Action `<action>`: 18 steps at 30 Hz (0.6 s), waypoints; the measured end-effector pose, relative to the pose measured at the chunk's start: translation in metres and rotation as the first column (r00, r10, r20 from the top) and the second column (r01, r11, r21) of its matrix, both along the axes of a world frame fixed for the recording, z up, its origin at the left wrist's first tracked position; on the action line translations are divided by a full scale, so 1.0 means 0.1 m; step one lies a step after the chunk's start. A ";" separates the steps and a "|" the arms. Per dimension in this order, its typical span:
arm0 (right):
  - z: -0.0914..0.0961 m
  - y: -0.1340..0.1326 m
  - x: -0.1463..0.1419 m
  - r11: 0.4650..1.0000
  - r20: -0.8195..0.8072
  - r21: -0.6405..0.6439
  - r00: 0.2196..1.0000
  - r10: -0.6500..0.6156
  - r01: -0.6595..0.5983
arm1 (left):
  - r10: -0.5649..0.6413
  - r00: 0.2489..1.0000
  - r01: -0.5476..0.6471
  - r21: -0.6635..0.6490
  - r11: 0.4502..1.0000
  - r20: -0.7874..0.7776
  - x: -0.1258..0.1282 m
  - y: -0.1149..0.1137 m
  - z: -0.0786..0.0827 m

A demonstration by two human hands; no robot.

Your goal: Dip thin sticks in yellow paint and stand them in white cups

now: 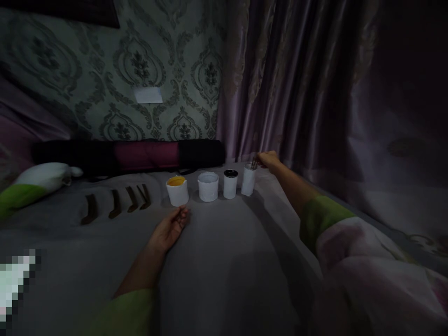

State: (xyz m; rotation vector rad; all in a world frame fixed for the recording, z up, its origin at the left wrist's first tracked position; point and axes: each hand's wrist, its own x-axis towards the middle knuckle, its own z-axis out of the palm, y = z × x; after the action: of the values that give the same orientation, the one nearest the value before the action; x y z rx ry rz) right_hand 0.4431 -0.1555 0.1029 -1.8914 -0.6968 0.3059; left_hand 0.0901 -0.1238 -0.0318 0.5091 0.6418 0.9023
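Dark sticks [254,163] rise steeply from a white cup [248,181], tops leaning toward the right fingers [262,157], their grip indistinguishable, the left fingers [183,213] loosely half-curled, slightly apart.

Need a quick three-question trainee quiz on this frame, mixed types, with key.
1. How many white containers stand in the row?
2. True or false: of the containers, the left hand is nearest the one with yellow inside.
3. Which container is nearest the right hand? A) the black-topped one B) the one with thin sticks at its mouth C) the yellow one

Key: 1. Four. 2. True. 3. B.
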 end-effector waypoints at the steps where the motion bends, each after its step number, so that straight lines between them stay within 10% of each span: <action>1: 0.00 0.00 0.00 1.000 -0.001 0.001 1.000 0.001 -0.001 | -0.002 1.000 0.002 0.000 1.000 0.003 0.00 0.00 0.00; 18: 0.01 -0.06 0.02 0.999 -0.018 0.036 1.000 0.003 -0.002 | 0.007 1.000 -0.007 -0.026 1.000 0.006 0.00 -0.02 0.03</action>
State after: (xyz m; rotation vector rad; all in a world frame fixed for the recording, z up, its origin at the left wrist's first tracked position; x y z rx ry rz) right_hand 0.4452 -0.1615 0.1042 -1.8513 -0.6885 0.3096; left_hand 0.0901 -0.1261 -0.0286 0.4809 0.6495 0.9008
